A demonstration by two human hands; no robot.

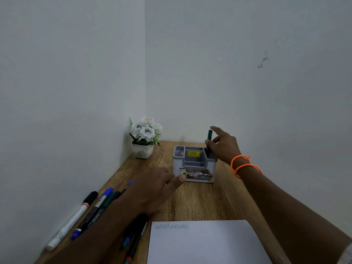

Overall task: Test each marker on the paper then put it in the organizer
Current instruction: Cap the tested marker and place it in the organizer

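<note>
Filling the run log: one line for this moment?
step: stow tested marker | right hand: lowers green marker into organizer right slot | left hand: open over table | paper: one green scribble

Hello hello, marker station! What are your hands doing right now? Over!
Right hand lowering green marker into organizer. Left hand open over desk. One squiggle on paper. Nothing blocking.

Two bare arms reach in from the bottom of the view. The right hand point(224, 144) has two thin bright orange string bands point(242, 165) around its wrist. The bands look bumpy, like twisted thread, and a little loose end sticks out. Near the bottom right corner, a small bit of pale sleeve point(347, 253) shows. The left hand point(152, 187) has nothing on its wrist.
</note>
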